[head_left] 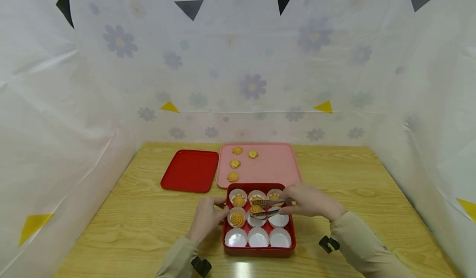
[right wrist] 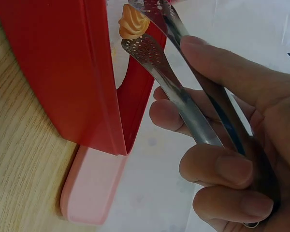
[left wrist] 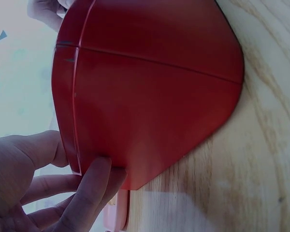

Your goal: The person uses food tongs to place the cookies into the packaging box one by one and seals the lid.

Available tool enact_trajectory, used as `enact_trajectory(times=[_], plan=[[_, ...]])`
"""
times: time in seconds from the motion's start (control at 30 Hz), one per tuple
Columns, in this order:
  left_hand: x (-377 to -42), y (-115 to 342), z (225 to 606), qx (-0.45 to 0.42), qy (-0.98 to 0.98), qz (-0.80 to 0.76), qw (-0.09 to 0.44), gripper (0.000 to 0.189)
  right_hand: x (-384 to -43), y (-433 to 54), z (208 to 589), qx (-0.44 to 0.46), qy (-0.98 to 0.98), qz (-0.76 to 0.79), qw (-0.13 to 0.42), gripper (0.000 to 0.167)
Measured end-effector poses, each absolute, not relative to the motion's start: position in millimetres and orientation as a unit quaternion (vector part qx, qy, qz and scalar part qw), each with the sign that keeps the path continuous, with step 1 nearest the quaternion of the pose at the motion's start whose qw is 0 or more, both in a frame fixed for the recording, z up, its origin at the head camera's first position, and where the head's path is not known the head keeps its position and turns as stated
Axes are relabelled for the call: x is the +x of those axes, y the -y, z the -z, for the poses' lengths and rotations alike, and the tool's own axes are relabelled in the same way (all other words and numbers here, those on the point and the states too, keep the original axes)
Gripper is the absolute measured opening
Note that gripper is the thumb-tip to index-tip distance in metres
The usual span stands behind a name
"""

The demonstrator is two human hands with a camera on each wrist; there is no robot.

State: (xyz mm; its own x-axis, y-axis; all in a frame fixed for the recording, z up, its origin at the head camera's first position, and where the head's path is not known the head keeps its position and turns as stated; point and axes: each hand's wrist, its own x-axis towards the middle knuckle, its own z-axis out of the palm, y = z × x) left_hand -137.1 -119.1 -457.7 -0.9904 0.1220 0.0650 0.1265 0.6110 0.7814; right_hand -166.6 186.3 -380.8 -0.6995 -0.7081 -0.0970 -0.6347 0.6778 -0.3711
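Observation:
A red box holds rows of white paper cups. My left hand grips its left side, thumb at the rim and fingers against the outer wall. Metal tongs with perforated tips are held in my right hand. Between the tips is a swirled cookie, over the middle cup of the box. Cookies sit in the back row of cups, and another swirled cookie lies in the middle row's left cup. The front-row cups hold nothing.
Behind the box lies a pink tray with several cookies along its left side. A red tray with nothing on it lies to its left. The wooden table is bordered by pale flowered sheeting.

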Motion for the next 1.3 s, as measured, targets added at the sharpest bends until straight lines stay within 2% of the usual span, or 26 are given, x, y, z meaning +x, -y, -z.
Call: enact_trajectory(times=[0.53, 0.9, 1.17, 1.3], plan=[[-137, 118, 458, -0.069, 0.899, 0.432, 0.008, 0.029, -164, -181, 382, -0.365, -0.915, 0.131, 0.108, 0.013], [-137, 118, 458, -0.066, 0.901, 0.428, 0.009, 0.030, -167, -184, 385, -0.344, -0.915, 0.168, 0.128, 0.020], [-136, 119, 457, -0.067, 0.901, 0.429, 0.007, 0.030, -172, -189, 390, -0.347, -0.899, 0.216, 0.154, 0.017], [-136, 119, 457, -0.065, 0.902, 0.428, 0.008, 0.030, -175, -192, 395, -0.349, -0.891, 0.242, 0.162, 0.024]])
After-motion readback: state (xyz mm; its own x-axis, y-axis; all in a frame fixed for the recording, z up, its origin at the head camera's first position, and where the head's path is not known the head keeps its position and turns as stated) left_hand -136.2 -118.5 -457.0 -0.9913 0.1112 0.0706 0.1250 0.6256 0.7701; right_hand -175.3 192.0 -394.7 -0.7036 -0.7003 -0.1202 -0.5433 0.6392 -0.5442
